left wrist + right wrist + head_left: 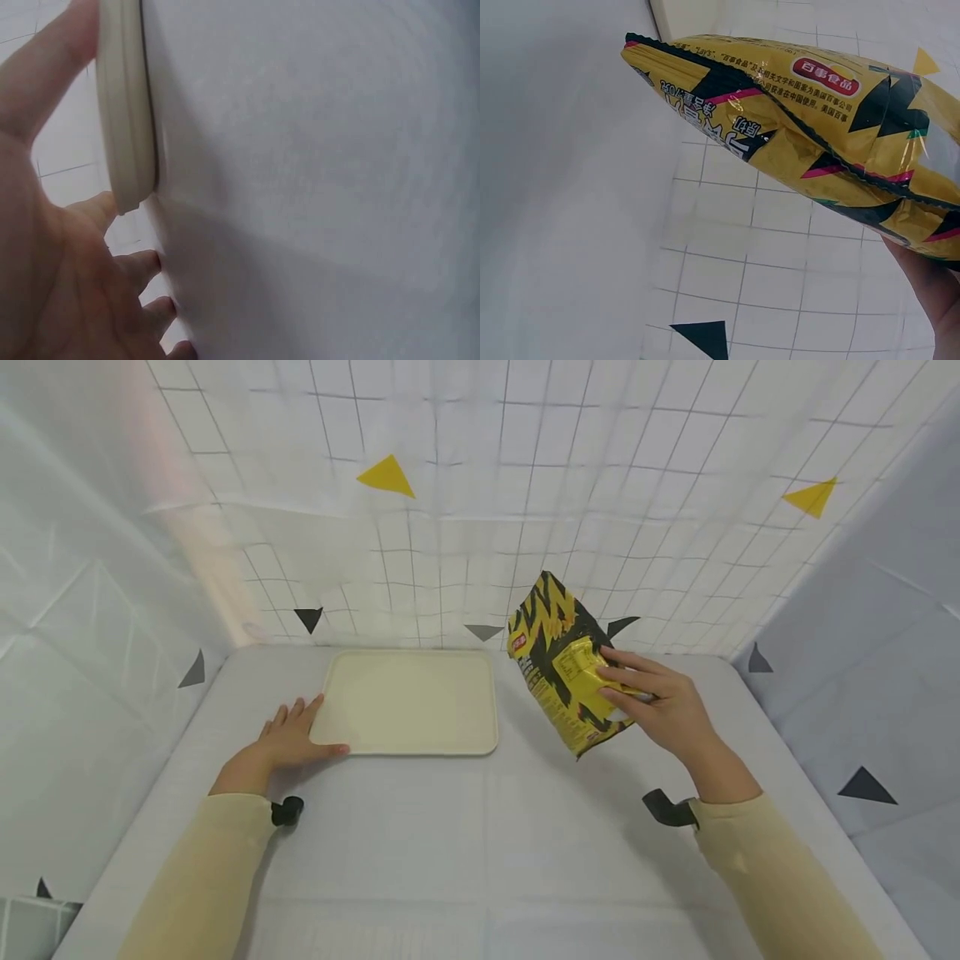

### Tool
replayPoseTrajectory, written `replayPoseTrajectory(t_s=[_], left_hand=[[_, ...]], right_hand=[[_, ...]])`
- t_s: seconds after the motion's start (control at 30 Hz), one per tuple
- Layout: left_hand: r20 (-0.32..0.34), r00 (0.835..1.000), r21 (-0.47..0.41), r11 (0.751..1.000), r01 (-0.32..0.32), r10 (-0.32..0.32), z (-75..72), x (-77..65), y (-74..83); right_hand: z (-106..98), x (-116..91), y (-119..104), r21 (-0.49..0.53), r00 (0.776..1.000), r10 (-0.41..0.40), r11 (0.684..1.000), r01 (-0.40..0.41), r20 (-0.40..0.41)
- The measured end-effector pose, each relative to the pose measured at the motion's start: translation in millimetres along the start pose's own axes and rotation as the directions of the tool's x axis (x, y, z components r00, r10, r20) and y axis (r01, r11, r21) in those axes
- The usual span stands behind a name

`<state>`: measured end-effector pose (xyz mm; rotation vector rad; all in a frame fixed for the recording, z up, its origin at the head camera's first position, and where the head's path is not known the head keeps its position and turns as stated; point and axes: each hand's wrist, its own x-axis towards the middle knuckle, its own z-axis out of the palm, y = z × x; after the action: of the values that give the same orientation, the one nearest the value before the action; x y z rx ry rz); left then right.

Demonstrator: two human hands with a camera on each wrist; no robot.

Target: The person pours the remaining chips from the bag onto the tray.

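Right hand [667,702], right of centre: fingers wrapped onto the right side of a yellow-and-black snack bag [555,668], so that one's definitely being held. The bag is tipped at an angle, sticking out up and left of the fingertips, lifted clear of the table [420,835]. Over at centre-left, the left hand [288,745] is spread pretty wide, nothing gripped, with the near left corner of a cream tray [408,702] just touched by thumb and finger.
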<state>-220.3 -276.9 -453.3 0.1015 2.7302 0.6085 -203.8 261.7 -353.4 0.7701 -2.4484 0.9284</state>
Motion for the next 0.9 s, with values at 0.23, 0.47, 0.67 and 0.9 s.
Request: replayPoseTrajectory(t_s=[0.23,0.47,0.67,0.9], left_hand=[[-0.005,1.0,-0.003,1.0,-0.006,0.006,0.3,-0.4,-2.0],[-0.004,1.0,-0.005,1.0,-0.003,0.003,-1.1,-2.1,1.7],[-0.007,1.0,-0.029,0.999,-0.014,0.013,-1.8,-2.8,1.1],[-0.001,1.0,-0.029,1.0,-0.012,0.012,-1.2,-1.6,-2.4]], right_hand=[[2.2,10.8,-6.3,0.031,0.996,-0.085,0.996,0.084,0.028],[6.8,23.9,-14.2,0.057,0.985,-0.153,0.987,0.149,0.085],[12.3,33.0,-17.7,0.049,0.979,-0.153,0.988,0.148,0.135],[19.5,42.0,-19.4,0.086,0.978,-0.113,0.991,0.099,0.178]])
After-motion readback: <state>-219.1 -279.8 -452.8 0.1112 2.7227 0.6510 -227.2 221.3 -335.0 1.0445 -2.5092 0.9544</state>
